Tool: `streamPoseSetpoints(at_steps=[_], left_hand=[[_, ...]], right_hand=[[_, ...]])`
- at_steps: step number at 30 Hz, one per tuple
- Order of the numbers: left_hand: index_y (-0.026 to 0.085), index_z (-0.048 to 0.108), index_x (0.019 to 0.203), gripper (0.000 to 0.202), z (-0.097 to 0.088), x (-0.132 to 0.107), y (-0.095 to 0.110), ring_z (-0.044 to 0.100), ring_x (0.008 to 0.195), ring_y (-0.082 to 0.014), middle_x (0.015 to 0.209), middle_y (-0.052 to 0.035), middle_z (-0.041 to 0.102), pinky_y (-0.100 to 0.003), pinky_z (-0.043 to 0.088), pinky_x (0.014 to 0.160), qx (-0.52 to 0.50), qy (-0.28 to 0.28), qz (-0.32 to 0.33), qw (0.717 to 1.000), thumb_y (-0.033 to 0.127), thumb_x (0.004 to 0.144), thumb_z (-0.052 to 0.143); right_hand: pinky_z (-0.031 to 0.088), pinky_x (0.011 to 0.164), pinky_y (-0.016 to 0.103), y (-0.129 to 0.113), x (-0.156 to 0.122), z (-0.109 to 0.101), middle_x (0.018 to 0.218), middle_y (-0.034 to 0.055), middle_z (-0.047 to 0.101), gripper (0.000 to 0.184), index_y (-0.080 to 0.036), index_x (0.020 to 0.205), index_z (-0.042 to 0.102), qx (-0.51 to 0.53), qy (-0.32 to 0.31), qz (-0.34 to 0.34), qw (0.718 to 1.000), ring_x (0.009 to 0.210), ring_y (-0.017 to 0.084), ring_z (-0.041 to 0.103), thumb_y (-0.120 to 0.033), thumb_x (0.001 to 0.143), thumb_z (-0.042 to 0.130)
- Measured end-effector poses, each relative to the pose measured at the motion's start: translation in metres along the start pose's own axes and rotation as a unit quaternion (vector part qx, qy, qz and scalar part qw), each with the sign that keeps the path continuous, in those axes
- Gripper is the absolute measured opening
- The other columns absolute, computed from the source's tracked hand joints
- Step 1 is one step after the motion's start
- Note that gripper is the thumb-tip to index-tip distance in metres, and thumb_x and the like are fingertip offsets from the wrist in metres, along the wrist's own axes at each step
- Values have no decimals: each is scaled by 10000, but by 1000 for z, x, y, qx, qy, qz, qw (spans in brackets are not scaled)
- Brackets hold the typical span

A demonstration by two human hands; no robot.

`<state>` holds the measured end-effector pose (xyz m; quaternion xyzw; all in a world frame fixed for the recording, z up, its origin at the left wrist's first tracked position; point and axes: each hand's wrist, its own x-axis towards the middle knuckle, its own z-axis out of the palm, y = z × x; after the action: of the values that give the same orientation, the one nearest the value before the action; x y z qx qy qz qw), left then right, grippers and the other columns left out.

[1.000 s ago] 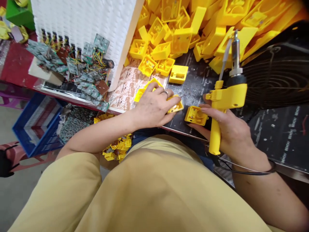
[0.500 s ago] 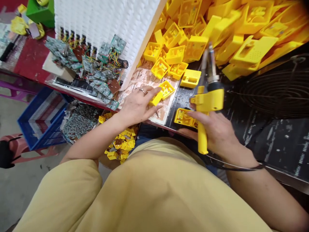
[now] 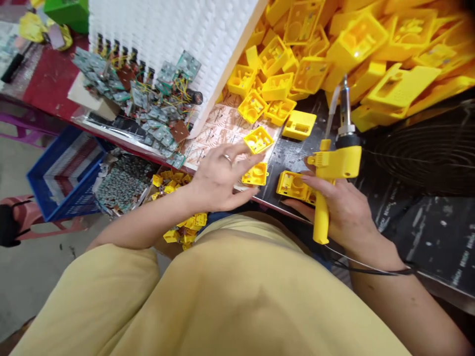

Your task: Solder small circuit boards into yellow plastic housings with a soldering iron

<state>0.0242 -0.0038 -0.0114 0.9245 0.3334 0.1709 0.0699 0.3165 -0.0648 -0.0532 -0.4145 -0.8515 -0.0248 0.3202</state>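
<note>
My left hand (image 3: pixel 224 178) has thumb and fingers at opposite edges of a small yellow plastic case half (image 3: pixel 256 174), which lies open side up near the table's front edge. Just behind it sits a second yellow case half (image 3: pixel 259 140). In my right hand (image 3: pixel 343 207) is a yellow soldering gun (image 3: pixel 334 160), handle down and metal tip pointing away from me. The same hand's thumb and fingers also pinch another open yellow case half (image 3: pixel 293 185), partly hidden by the gun's handle.
Yellow cases (image 3: pixel 403 32) are heaped at the back right. Wired circuit boards (image 3: pixel 143 109) lie against a white foam sheet (image 3: pixel 163 29) on the left. A black fan grille (image 3: pixel 426 148) stands at right. Below are a blue crate (image 3: pixel 55 188) and more yellow parts (image 3: pixel 172 185).
The case half at my left hand has gone from tilted to lying flat, and its fingers have spread wider around it. My right hand keeps the soldering gun and case half. The view has shifted slightly.
</note>
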Motion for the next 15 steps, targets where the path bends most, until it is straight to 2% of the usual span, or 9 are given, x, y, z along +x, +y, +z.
streamPoseSetpoints(at_steps=[2, 5, 7, 9, 10, 12, 13, 15], left_hand=[[123, 591, 1419, 575, 7, -2, 6, 646, 1190, -317, 1304, -183, 674, -469, 562, 970, 36, -23, -4, 999, 507, 992, 561], [99, 597, 1392, 514, 23, -1, 10, 661, 1143, -280, 1243, -166, 707, -405, 571, 926, 41, -47, 25, 998, 458, 1033, 514], [111, 595, 1399, 509, 29, 4, 13, 663, 1135, -288, 1253, -158, 709, -416, 573, 930, 45, -48, 33, 997, 440, 1013, 557], [129, 604, 1399, 550, 27, 10, 13, 662, 1154, -314, 1289, -164, 695, -444, 578, 928, 47, -19, 37, 998, 485, 980, 597], [140, 612, 1390, 563, 20, 13, 9, 662, 1170, -317, 1303, -160, 689, -454, 577, 936, 50, 11, 34, 998, 520, 976, 589], [169, 651, 1333, 505, -6, 17, -12, 662, 1194, -287, 1297, -129, 693, -463, 554, 988, 68, 83, 15, 994, 532, 1010, 513], [201, 674, 1282, 427, -24, 19, -29, 659, 1202, -248, 1256, -81, 708, -468, 523, 1032, 87, 112, -11, 990, 483, 1043, 459], [255, 724, 1173, 314, -65, 22, -72, 625, 1206, -247, 1222, -54, 728, -519, 466, 1095, 126, 130, -88, 980, 354, 1042, 456]], right_hand=[[586, 724, 343, 1, -3, 2, 1081, 135, 704, 461, -158, 1278, 551, -4, 5, 0, 1000, 894, 254, 712, -367, 909, 733], [564, 650, 332, 5, -7, 6, 1096, 144, 709, 472, -153, 1278, 570, -12, 22, -5, 1000, 855, 252, 716, -342, 889, 758], [583, 704, 358, 9, -8, 7, 1100, 136, 715, 454, -167, 1286, 567, -9, 26, -12, 1000, 911, 275, 727, -318, 899, 751], [601, 808, 425, 11, -6, 7, 1116, 125, 721, 420, -193, 1276, 568, -4, 25, -16, 1000, 968, 306, 730, -314, 913, 739], [602, 837, 464, 12, -6, 6, 1121, 125, 723, 408, -202, 1264, 573, -4, 28, -11, 1000, 975, 323, 731, -328, 913, 739], [606, 832, 509, 12, -7, 5, 1117, 139, 726, 413, -208, 1239, 581, -4, 45, 13, 999, 963, 353, 734, -379, 904, 750], [612, 811, 510, 13, -9, 6, 1114, 143, 729, 422, -212, 1232, 582, -2, 55, 29, 998, 960, 360, 735, -402, 897, 756], [625, 780, 493, 13, -16, 9, 1137, 144, 730, 434, -227, 1232, 580, 3, 71, 63, 996, 974, 359, 737, -427, 890, 759]])
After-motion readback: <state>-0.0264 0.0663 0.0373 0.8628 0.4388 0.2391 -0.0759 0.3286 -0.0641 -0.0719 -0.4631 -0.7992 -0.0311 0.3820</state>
